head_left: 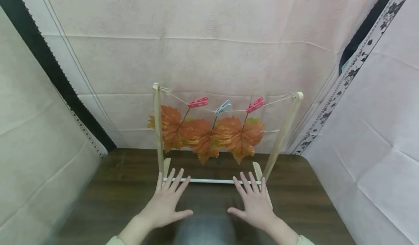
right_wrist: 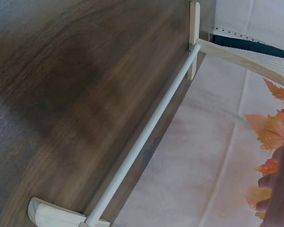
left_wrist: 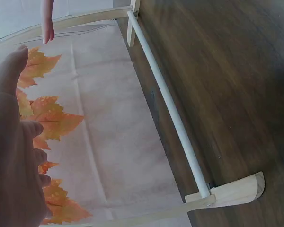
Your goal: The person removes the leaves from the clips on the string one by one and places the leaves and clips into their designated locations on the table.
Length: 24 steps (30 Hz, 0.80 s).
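Note:
In the head view my left hand (head_left: 165, 205) is spread with straight fingers in front of the left side of a wooden stand. My right hand (head_left: 254, 204) is spread likewise before the right side, and both are empty. The stand has a left post (head_left: 158, 128), a right post (head_left: 284, 134) and a white crossbar (head_left: 212, 181) low between them. A string (head_left: 274, 101) spans the post tops. On it, a left pink clothespin (head_left: 198, 102), a blue clothespin (head_left: 223, 107) and a right pink clothespin (head_left: 255, 105) hold three orange artificial maple leaves (head_left: 240, 136) by their stems.
The stand rests on a dark wooden table (head_left: 124, 187) on flat wooden feet; the right foot (right_wrist: 57, 215) shows in the right wrist view. Pale cloth (head_left: 209, 56) hangs behind the table, with more cloth (head_left: 370, 147) along the sides.

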Available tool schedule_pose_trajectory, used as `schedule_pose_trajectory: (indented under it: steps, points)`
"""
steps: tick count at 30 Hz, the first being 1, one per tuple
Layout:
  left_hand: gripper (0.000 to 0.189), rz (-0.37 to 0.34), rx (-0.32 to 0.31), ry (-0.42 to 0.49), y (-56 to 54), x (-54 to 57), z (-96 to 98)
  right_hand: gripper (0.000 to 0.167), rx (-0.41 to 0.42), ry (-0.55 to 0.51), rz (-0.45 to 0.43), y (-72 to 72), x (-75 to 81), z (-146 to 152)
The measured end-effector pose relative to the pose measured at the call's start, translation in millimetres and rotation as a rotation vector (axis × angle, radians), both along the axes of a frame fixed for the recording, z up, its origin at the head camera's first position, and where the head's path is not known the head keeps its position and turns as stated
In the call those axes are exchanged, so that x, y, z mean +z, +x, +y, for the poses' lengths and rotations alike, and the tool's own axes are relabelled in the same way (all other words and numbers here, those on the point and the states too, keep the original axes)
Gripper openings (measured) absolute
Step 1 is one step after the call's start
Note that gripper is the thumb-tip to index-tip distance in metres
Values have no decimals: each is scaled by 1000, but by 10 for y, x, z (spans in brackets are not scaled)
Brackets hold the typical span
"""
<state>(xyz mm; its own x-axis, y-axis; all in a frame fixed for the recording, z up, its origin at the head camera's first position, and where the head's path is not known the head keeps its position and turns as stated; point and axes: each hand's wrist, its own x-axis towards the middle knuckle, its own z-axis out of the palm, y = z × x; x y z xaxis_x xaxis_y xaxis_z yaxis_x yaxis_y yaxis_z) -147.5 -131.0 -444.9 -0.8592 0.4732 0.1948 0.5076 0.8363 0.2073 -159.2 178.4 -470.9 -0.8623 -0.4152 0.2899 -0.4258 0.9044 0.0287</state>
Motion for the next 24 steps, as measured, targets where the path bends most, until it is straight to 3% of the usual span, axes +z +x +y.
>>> schedule_pose_trajectory:
  steps: [4,9,16,24]
  points:
    - [94,64,3,7,-42,78,-37,95,4,-3,22,-11,25,10]
    - [93,146,39,22,-167,281,-104,92,54,-112,92,-78,126,40]
    - [93,227,82,8,-354,649,-123,73,95,-226,228,-200,441,104]
    - [89,308,121,104,-509,920,-110,62,80,-298,259,-292,803,137]
